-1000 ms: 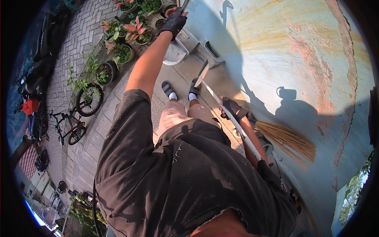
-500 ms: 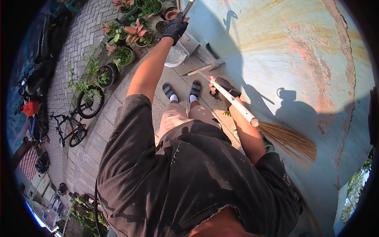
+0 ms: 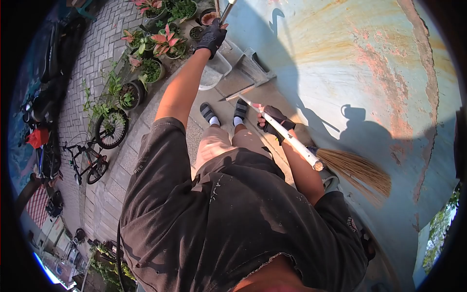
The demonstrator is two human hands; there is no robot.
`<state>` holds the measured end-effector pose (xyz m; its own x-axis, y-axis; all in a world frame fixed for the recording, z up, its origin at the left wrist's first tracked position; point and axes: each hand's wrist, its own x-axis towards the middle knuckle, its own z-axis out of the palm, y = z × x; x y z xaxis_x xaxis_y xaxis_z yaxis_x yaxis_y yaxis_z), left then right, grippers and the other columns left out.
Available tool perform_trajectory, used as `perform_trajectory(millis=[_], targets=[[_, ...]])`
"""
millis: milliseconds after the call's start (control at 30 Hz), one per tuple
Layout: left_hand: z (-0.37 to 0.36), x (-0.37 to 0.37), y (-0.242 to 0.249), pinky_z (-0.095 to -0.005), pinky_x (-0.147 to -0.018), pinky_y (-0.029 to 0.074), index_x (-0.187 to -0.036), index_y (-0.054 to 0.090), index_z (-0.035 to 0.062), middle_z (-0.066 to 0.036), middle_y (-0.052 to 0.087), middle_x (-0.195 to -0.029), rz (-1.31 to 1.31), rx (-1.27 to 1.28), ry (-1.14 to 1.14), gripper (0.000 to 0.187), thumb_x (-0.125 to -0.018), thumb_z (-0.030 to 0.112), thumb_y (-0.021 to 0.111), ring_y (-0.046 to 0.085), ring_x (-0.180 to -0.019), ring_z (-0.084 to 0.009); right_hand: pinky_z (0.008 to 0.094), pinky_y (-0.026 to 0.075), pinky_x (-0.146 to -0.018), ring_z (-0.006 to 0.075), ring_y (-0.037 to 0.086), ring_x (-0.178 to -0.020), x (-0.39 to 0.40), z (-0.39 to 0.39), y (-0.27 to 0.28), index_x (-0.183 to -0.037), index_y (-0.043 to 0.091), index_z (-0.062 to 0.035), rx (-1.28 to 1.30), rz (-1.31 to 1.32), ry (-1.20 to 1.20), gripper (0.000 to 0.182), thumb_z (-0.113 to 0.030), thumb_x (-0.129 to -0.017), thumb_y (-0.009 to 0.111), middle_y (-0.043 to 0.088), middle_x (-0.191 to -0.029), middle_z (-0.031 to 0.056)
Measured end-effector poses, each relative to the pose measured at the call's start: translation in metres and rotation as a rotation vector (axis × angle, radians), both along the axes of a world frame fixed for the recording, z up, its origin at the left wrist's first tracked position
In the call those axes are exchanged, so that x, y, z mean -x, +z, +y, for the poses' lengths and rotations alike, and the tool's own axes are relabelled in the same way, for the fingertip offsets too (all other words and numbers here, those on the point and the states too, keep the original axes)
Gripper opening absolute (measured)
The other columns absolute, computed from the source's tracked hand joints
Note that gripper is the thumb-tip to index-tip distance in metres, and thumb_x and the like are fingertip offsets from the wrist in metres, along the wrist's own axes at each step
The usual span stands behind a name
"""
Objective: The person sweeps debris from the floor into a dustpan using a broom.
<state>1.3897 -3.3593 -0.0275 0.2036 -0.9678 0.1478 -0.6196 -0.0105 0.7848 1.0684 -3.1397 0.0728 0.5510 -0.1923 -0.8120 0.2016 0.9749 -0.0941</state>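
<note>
1. The white pole [image 3: 292, 138] runs slanting right of the frame's centre: its worn, blunt end is toward the camera, and its far end narrows toward the right sandal [image 3: 241, 109].
2. Near this far end there is a slim, blade-like piece [image 3: 236, 95]; I think it belongs to the pole, but the joint is too small to tell.
3. To handle the pole well, I would judge, the wrist should be steady and the narrow end should point away from the feet.
4. The right hand [image 3: 276, 119], in a dark fingerless glove, has its fingers curled around the pole, with little gap left.
5. The left hand [image 3: 211, 38], gloved also, reaches to the upper middle of the frame. Its fingers are wrapped closely about a metal rod [image 3: 225, 14], which leaves by the top edge.
6. Just beside the right forearm, the straw broom [image 3: 357, 168] spreads to the right, before the stained wall [image 3: 340, 53].
7. Below the left hand is a pale tray [image 3: 214, 73]; farther left are potted plants [image 3: 168, 43] and a bicycle [image 3: 90, 155].
</note>
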Motion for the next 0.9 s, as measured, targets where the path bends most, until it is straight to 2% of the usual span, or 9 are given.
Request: perform_trajectory(millis=[133, 367, 433, 567, 633, 700, 767, 800, 900], targets=[[0.002, 0.002, 0.007, -0.0514, -0.077, 0.045, -0.107, 0.049, 0.0086, -0.026, 0.061, -0.096, 0.043, -0.100, 0.015, 0.039, -0.088, 0.042, 0.051, 0.058, -0.090, -0.0460, 0.0255, 0.040, -0.052, 0.0126, 0.044, -0.056, -0.001, 0.006, 0.008, -0.139, 0.033, -0.0048, 0.015, 0.037, -0.004, 0.057, -0.020, -0.088, 0.054, 0.049, -0.072, 0.0036], [-0.007, 0.002, 0.009, -0.0487, -0.080, 0.044, -0.103, 0.051, 0.0062, -0.024, 0.060, -0.100, 0.065, -0.104, 0.003, 0.040, -0.087, 0.042, 0.053, 0.056, -0.096, -0.0439, 0.0257, 0.039, -0.052, 0.0129, 0.042, -0.056, -0.002, 0.005, 0.005, -0.139, 0.033, -0.0059, -0.029, 0.047, 0.003, 0.054, -0.020, -0.089, 0.048, 0.047, -0.071, 0.0038], [-0.002, 0.004, 0.021, -0.0411, -0.084, 0.046, -0.125, 0.048, 0.0085, -0.018, 0.055, -0.110, -0.038, -0.106, -0.038, 0.046, -0.087, 0.033, 0.056, 0.060, -0.092, -0.0351, 0.0259, 0.038, -0.052, 0.0131, 0.042, -0.056, 0.001, 0.006, 0.003, -0.139, 0.033, -0.0063, -0.029, 0.024, -0.014, 0.055, -0.020, -0.088, 0.049, 0.047, -0.071, 0.0035], [0.001, -0.002, 0.004, -0.0407, -0.084, 0.045, -0.122, 0.050, 0.0074, -0.016, 0.060, -0.100, -0.015, -0.061, -0.042, 0.044, -0.087, 0.033, 0.056, 0.060, -0.092, -0.0350, 0.0266, 0.038, -0.051, 0.0136, 0.042, -0.055, 0.005, 0.007, 0.001, -0.140, 0.030, -0.0075, -0.019, -0.027, -0.031, 0.057, -0.018, -0.088, 0.050, 0.047, -0.070, 0.0031], [0.012, -0.005, 0.000, -0.0402, -0.084, 0.045, -0.121, 0.051, 0.0061, -0.016, 0.062, -0.093, 0.029, -0.272, -0.111, 0.043, -0.087, 0.033, 0.056, 0.060, -0.093, -0.0355, 0.0269, 0.038, -0.051, 0.0137, 0.041, -0.054, 0.006, 0.008, 0.002, -0.141, 0.030, -0.0081, -0.022, -0.034, -0.033, 0.058, -0.018, -0.088, 0.051, 0.047, -0.069, 0.0030], [0.029, -0.005, 0.004, -0.0397, -0.083, 0.045, -0.120, 0.050, 0.0050, -0.018, 0.062, -0.096, -0.009, -0.241, -0.126, 0.043, -0.088, 0.033, 0.055, 0.060, -0.094, -0.0355, 0.0271, 0.037, -0.050, 0.0139, 0.041, -0.053, 0.006, 0.005, 0.004, -0.141, 0.029, -0.0087, -0.021, -0.042, -0.032, 0.059, -0.017, -0.087, 0.051, 0.047, -0.068, 0.0029], [0.042, -0.008, -0.035, -0.0420, -0.083, 0.045, -0.118, 0.050, 0.0054, -0.022, 0.062, -0.100, 0.241, -0.372, -0.019, 0.042, -0.088, 0.035, 0.055, 0.060, -0.096, -0.0370, 0.0277, 0.038, -0.053, 0.0125, 0.042, -0.054, 0.006, 0.008, 0.005, -0.137, 0.034, -0.0079, 0.017, -0.007, -0.011, 0.052, -0.018, -0.088, 0.051, 0.048, -0.070, 0.0032], [0.049, -0.007, -0.005, -0.0444, -0.083, 0.045, -0.116, 0.050, 0.0057, -0.026, 0.061, -0.102, 0.090, -0.413, -0.015, 0.042, -0.088, 0.037, 0.054, 0.059, -0.098, -0.0400, 0.0270, 0.038, -0.052, 0.0124, 0.043, -0.053, 0.005, 0.010, 0.006, -0.136, 0.036, -0.0085, 0.015, 0.015, -0.018, 0.050, -0.019, -0.089, 0.051, 0.048, -0.071, 0.0032], [0.048, -0.002, 0.028, -0.0467, -0.081, 0.045, -0.114, 0.049, 0.0055, -0.027, 0.061, -0.100, 0.114, -0.300, 0.097, 0.043, -0.088, 0.038, 0.053, 0.059, -0.095, -0.0430, 0.0267, 0.038, -0.052, 0.0124, 0.043, -0.054, 0.003, 0.012, 0.006, -0.134, 0.038, -0.0084, 0.045, 0.066, 0.030, 0.047, -0.019, -0.090, 0.051, 0.047, -0.071, 0.0032]])
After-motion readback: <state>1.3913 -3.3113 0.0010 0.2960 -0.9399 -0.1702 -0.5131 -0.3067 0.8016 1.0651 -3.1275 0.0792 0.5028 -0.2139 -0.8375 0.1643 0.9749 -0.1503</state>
